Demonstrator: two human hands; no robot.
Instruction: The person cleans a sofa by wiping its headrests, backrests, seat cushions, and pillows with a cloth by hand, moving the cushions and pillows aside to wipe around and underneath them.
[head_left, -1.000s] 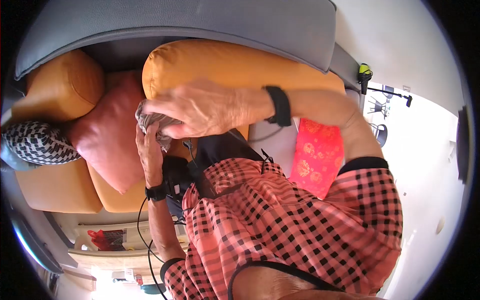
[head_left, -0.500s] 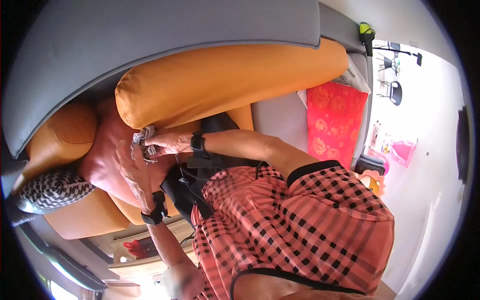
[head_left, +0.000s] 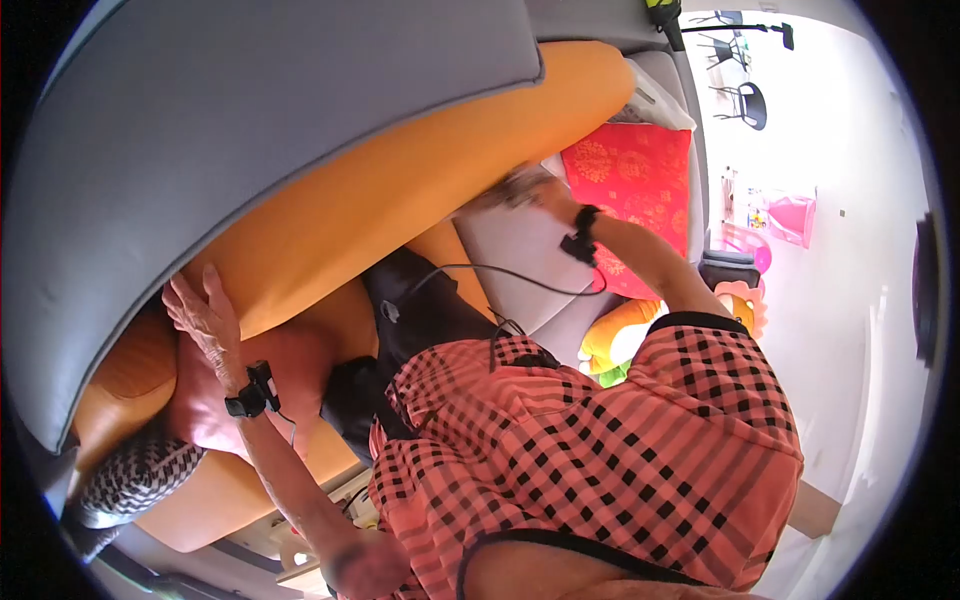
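A long orange cushion [head_left: 400, 180] leans along the grey sofa backrest. At its near left end rests my left hand [head_left: 205, 315], fingers spread and lying against it. My right hand [head_left: 545, 195] is at the cushion's lower edge toward the far end, smeared by motion. It is closed on a crumpled grey cloth [head_left: 512, 187], which is blurred and touches or nearly touches the orange surface. Both wrists carry black straps with small devices; a cable runs from the right one.
A red patterned cushion [head_left: 640, 185] lies on the grey seat [head_left: 520, 255] past my right hand. A pink cushion [head_left: 290, 370] and a checkered pillow [head_left: 145, 480] lie at the left. A plush toy [head_left: 620, 335] sits beside my right arm. Black chairs [head_left: 740, 105] stand far off.
My right hand has swept rightward along the orange cushion with the cloth. My left hand has moved from over the pink cushion up to the orange cushion's end. The view has shifted.
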